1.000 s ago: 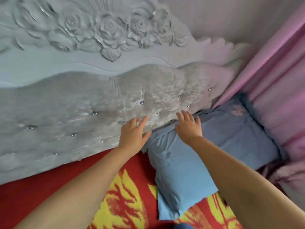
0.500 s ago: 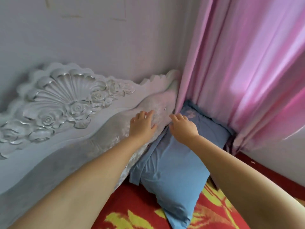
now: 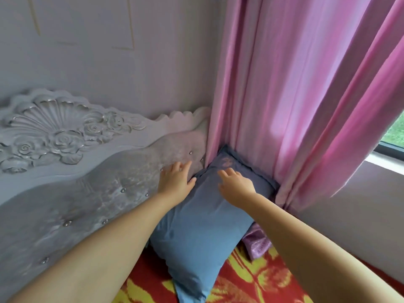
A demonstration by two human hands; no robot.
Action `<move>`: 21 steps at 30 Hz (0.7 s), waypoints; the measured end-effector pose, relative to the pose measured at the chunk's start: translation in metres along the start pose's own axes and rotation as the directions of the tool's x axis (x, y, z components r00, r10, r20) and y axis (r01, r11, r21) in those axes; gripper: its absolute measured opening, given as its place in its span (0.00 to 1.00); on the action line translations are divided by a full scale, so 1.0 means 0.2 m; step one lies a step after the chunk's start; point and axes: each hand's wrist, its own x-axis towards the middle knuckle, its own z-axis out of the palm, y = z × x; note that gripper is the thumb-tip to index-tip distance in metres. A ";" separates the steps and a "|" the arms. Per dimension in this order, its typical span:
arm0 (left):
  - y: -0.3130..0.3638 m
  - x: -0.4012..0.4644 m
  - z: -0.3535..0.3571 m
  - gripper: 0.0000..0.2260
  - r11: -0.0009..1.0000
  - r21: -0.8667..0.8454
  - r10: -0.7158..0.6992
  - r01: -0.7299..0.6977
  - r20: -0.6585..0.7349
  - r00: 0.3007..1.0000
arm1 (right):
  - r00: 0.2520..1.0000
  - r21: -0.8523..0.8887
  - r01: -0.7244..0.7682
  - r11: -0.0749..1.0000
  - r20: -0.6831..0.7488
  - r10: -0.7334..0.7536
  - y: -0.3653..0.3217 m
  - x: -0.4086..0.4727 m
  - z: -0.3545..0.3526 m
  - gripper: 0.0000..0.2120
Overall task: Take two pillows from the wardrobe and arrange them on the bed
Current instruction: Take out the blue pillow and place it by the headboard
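Head view: blue pillow [image 3: 203,232] wedged in bed corner against headboard [image 3: 91,193] and curtain [image 3: 295,106], left hand [image 3: 175,180] and right hand [image 3: 237,182] flat, fingers spread, apparently gripping nothing; further pushing could snag the curtain.

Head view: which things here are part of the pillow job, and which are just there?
Part of the job:
- blue pillow, lying by the headboard in the corner
- left hand, open, at the pillow's left edge
- right hand, open, over the pillow
- red and yellow bed cover

Just there:
- pink curtain
- purple cloth beside the pillow
- window
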 end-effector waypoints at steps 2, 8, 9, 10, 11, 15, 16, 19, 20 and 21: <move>0.04 -0.03 0.00 0.25 0.999 -0.005 -0.041 0.041 0.013 0.999 | 1.000 -0.015 0.017 1.000 0.005 -0.017 0.06 -0.02 -0.04 0.19; -0.07 -0.12 -0.05 0.24 0.994 -0.039 -0.104 0.103 -0.005 0.995 | 0.999 -0.042 0.047 0.998 0.017 -0.046 0.01 0.01 -0.10 0.16; -0.12 -0.15 -0.05 0.24 0.994 -0.035 -0.106 0.106 -0.004 0.994 | 0.998 -0.041 0.052 0.998 0.025 -0.051 -0.05 0.01 -0.09 0.16; -0.19 -0.18 -0.06 0.23 0.994 -0.026 -0.109 0.109 0.000 0.994 | 0.998 -0.028 0.054 0.998 0.031 -0.053 -0.13 0.02 -0.07 0.17; -0.25 -0.22 -0.07 0.23 0.994 -0.013 -0.108 0.108 0.009 0.994 | 0.998 -0.008 0.053 0.999 0.034 -0.053 -0.21 0.01 -0.04 0.17; -0.54 -0.33 -0.11 0.23 0.999 0.002 -0.054 0.054 0.057 0.997 | 0.999 0.039 0.003 0.999 0.035 -0.005 -0.53 -0.05 0.07 0.19; -0.60 -0.35 -0.12 0.23 1.000 -0.003 -0.029 0.029 0.057 0.998 | 0.999 0.039 -0.019 0.999 0.038 0.018 -0.60 -0.07 0.11 0.18; -0.76 -0.42 -0.14 0.23 0.999 -0.007 0.048 -0.048 0.077 0.996 | 0.993 0.018 -0.094 0.995 0.066 0.093 -0.75 -0.14 0.17 0.15; -0.81 -0.44 -0.15 0.23 0.998 -0.002 0.063 -0.063 0.094 0.994 | 0.990 0.013 -0.119 0.993 0.074 0.118 -0.79 -0.17 0.18 0.14; -0.84 -0.46 -0.15 0.22 0.997 0.003 0.071 -0.072 0.120 0.990 | 0.987 0.012 -0.140 0.990 0.077 0.139 -0.83 -0.20 0.18 0.14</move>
